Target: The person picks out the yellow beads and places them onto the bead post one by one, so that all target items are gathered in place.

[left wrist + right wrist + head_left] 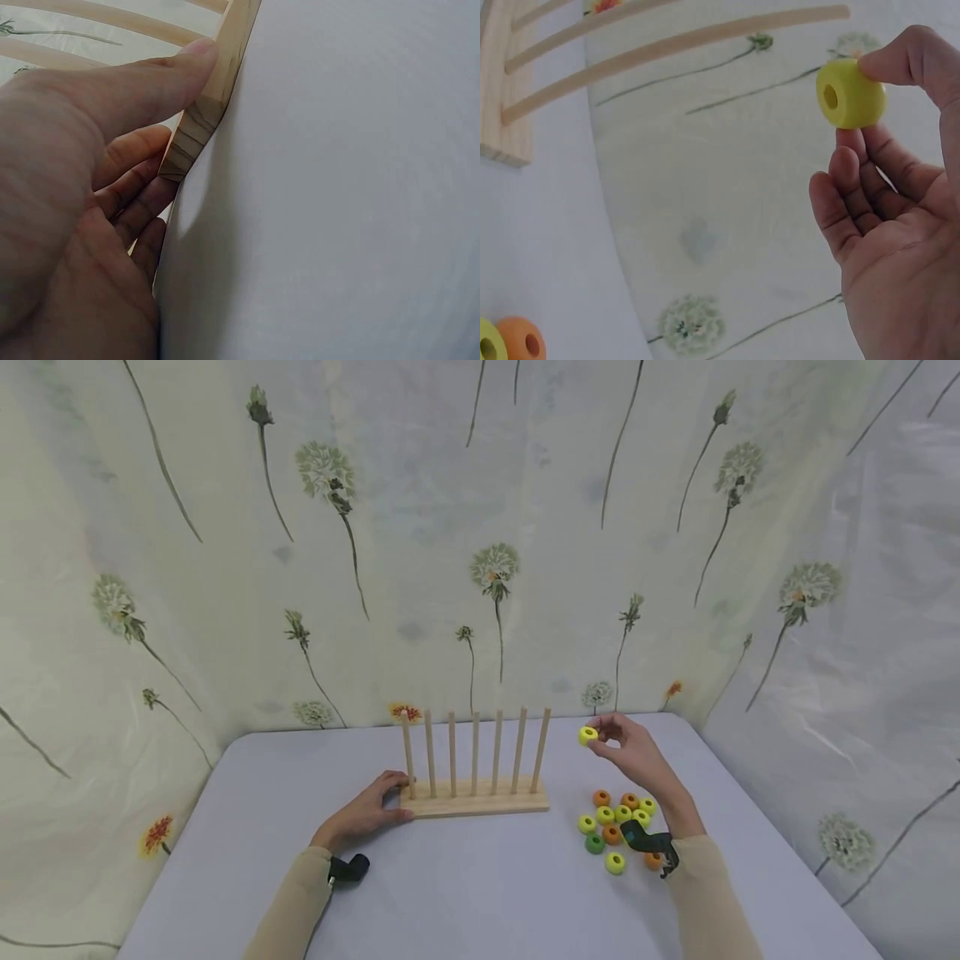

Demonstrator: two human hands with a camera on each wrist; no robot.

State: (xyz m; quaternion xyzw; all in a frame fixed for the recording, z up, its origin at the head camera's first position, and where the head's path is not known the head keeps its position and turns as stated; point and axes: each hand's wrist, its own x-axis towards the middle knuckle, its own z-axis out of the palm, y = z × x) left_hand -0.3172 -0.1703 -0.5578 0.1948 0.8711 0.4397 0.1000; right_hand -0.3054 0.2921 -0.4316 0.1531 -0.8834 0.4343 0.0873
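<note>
A wooden peg rack (480, 807) stands on the table, with several upright dowels along its base. My left hand (365, 812) grips the left end of that base. In the left wrist view the thumb (169, 79) lies along one edge and the other fingers are at the far side, partly hidden. Up beside the rightmost dowel, my right hand (633, 756) pinches a yellow bead (862, 97) between thumb and fingertips. The bead is apart from the dowels, and its hole faces toward them in the right wrist view. All the dowels are bare.
Loose yellow, orange and green beads lie grouped right of the rack, among them a green bead (595, 844) and an orange bead (602, 797). The right forearm reaches over part of the group. A flower-printed curtain (420, 568) hangs behind the white table (465, 893).
</note>
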